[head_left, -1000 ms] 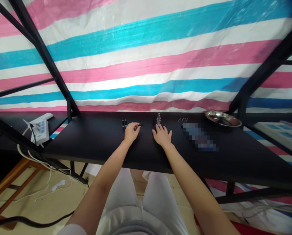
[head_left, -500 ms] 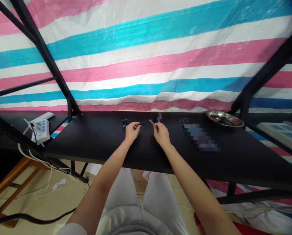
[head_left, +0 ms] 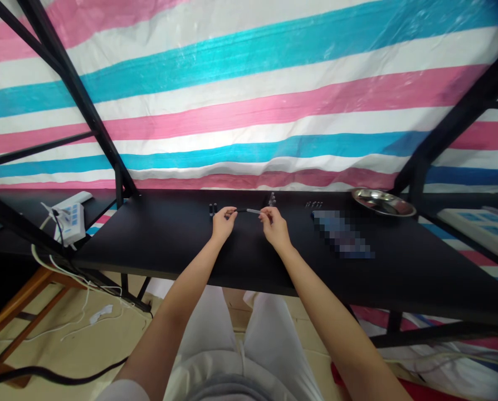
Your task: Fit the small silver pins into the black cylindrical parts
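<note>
One dish lies apart; left fingers pinch black rod, right fingers grey tube.

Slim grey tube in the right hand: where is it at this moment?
In the head view, the slim grey tube is near centre, pinched in the right hand, its left end at the tip of the black rod in the left hand.

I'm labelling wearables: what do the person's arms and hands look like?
The left hand and right hand are gloveless. The forearms are bare, no watch or bracelet visible. A pale sleeve shows on the left arm; no right sleeve is visible.
</note>
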The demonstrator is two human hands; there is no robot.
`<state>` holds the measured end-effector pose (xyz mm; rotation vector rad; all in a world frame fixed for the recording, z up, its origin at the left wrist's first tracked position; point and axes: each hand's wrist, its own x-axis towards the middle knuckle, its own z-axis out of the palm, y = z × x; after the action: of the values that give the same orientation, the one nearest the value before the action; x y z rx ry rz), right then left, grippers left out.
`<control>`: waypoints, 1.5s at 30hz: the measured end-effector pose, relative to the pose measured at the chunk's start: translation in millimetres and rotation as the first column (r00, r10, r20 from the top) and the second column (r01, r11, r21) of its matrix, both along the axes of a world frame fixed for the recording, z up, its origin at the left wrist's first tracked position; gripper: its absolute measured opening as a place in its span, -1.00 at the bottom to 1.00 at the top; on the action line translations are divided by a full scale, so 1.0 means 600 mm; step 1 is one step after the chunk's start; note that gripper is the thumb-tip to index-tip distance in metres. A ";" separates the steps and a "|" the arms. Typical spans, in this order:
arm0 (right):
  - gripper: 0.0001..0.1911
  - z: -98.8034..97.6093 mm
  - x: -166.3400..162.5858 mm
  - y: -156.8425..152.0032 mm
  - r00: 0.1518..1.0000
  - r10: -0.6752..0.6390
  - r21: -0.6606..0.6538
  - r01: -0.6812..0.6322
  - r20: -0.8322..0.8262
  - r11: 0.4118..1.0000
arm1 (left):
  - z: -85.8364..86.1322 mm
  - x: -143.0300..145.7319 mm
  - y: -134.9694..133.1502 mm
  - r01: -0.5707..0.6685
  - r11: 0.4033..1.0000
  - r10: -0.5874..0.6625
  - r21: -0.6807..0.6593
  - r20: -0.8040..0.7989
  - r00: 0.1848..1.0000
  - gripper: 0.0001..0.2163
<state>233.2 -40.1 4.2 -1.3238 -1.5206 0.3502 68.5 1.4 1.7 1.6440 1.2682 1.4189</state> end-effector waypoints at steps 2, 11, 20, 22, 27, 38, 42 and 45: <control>-0.78 -0.001 0.001 0.002 0.999 0.014 0.010 -0.014 -0.037 1.000 | -0.002 0.000 0.003 0.034 0.999 -0.031 -0.032 0.076 0.997 -0.86; -0.75 -0.014 0.006 0.016 0.972 0.103 0.058 -0.093 -0.212 0.994 | 0.012 -0.002 -0.008 0.207 0.962 -0.160 -0.179 0.245 0.956 -0.80; -0.75 -0.010 0.010 0.013 0.976 0.117 0.035 -0.113 -0.183 0.993 | 0.017 -0.004 -0.013 0.244 0.953 -0.191 -0.180 0.270 0.944 -0.76; -0.76 -0.012 0.010 0.014 0.975 0.135 0.039 -0.130 -0.178 0.991 | 0.016 -0.003 -0.013 0.266 0.947 -0.211 -0.180 0.274 0.938 -0.75; -0.78 -0.023 0.006 0.015 0.962 0.237 0.037 -0.234 -0.134 0.972 | 0.004 0.005 -0.015 0.360 0.923 -0.322 -0.135 0.238 0.916 -0.75; -0.74 -0.022 0.003 0.013 0.970 0.218 0.029 -0.216 -0.106 0.976 | 0.009 0.010 -0.011 0.306 0.951 -0.304 -0.034 0.048 0.951 -0.77; -0.71 -0.020 0.003 0.010 0.979 0.199 0.007 -0.199 -0.044 0.980 | 0.047 0.006 -0.006 0.337 0.941 -0.319 0.030 -0.246 0.915 -0.80; -0.72 -0.020 0.003 0.010 0.980 0.198 -0.021 -0.198 0.006 0.980 | 0.089 -0.002 0.006 0.398 0.916 -0.316 0.057 -0.510 0.800 -0.84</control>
<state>235.1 -34.2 -8.1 -1.1933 -1.6641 0.4880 67.2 5.3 55.3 2.3201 1.0256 0.9134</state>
